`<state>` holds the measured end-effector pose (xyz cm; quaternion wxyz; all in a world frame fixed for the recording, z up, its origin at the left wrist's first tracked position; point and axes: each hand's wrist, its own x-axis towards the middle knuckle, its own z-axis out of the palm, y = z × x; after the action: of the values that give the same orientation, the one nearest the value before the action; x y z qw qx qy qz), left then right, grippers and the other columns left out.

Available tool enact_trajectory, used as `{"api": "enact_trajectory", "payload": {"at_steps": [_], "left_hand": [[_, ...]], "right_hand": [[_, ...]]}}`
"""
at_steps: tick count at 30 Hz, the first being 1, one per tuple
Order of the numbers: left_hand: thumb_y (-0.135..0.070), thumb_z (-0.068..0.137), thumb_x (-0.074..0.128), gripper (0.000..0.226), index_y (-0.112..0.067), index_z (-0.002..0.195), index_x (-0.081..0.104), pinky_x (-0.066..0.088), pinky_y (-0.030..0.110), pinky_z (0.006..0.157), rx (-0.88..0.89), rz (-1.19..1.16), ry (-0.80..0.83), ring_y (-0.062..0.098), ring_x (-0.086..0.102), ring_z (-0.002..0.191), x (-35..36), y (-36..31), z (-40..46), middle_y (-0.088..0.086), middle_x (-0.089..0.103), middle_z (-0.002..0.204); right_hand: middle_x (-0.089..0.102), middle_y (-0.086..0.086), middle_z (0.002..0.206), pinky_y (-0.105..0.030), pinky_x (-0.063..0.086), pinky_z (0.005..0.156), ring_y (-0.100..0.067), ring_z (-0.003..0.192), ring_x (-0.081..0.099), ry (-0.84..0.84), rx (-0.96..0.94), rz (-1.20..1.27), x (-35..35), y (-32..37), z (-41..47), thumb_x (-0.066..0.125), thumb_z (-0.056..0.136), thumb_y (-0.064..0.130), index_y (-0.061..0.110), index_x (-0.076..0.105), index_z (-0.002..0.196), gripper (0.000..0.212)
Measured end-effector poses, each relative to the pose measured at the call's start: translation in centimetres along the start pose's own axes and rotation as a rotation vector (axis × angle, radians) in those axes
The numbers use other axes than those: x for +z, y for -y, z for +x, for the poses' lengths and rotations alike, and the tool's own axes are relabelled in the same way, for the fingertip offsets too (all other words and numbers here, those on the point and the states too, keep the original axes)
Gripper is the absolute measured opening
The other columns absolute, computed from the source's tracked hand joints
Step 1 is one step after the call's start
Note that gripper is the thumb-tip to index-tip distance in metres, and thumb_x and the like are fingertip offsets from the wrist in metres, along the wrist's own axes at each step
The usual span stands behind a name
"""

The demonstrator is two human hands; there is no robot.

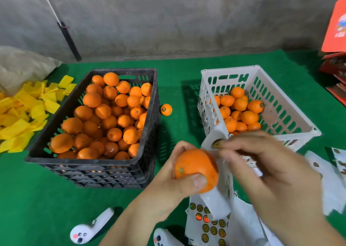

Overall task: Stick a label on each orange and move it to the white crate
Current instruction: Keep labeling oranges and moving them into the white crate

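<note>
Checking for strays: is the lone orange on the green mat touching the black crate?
Apart. The head view shows a strip of green mat between the lone orange and the black crate.

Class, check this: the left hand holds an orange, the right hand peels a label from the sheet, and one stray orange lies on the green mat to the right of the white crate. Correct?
Not quite. The head view shows the stray orange between the black crate and the white crate, on the white crate's left. The rest stands.

Head view looks down, close over the hands; crates beyond.
</note>
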<state>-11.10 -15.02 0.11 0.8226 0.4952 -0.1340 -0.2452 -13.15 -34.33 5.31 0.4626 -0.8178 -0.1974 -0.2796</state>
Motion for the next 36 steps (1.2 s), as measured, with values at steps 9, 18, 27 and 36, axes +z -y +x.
{"api": "enact_trajectory", "payload": {"at_steps": [9,18,27,36], "left_hand": [[-0.042,0.067,0.097,0.07,-0.016,0.113,0.052,0.052,0.041,0.086,-0.048,-0.074,-0.061,0.027,0.061,0.103,0.7,1.7,0.4,0.014,0.061,0.109],[-0.076,0.081,0.065,0.1,-0.009,0.152,0.047,0.044,0.05,0.116,-0.104,-0.194,-0.13,0.033,0.05,0.143,0.8,1.5,1.1,0.017,0.054,0.152],[-0.021,0.081,0.078,0.051,-0.033,0.129,0.066,0.056,0.032,0.089,0.028,0.011,-0.28,0.025,0.07,0.107,-2.4,2.5,1.8,0.01,0.07,0.126],[-0.016,0.094,0.066,0.041,-0.027,0.133,0.063,0.053,0.047,0.101,0.036,0.352,-0.041,0.029,0.066,0.12,-9.1,-4.7,4.4,0.009,0.068,0.133]], "right_hand": [[0.051,0.004,0.124,-0.021,0.046,0.084,-0.015,0.107,0.06,0.475,-0.106,-0.098,-1.3,-2.3,-1.4,0.067,0.099,0.037,0.025,0.061,0.146,0.049],[0.036,0.009,0.138,-0.018,0.044,0.102,-0.013,0.13,0.05,0.403,0.028,-0.041,0.1,-3.3,-2.1,0.08,0.083,0.053,0.044,0.052,0.15,0.073],[0.013,0.012,0.167,-0.052,0.03,0.124,-0.017,0.156,0.02,0.172,0.594,-0.212,-2.3,-8.8,3.1,0.066,0.076,0.072,0.036,0.013,0.167,0.112],[0.072,0.004,0.131,-0.036,0.053,0.104,-0.015,0.127,0.065,0.443,0.734,0.569,3.0,-9.0,0.1,0.088,0.058,0.075,0.055,0.061,0.136,0.086]]}}
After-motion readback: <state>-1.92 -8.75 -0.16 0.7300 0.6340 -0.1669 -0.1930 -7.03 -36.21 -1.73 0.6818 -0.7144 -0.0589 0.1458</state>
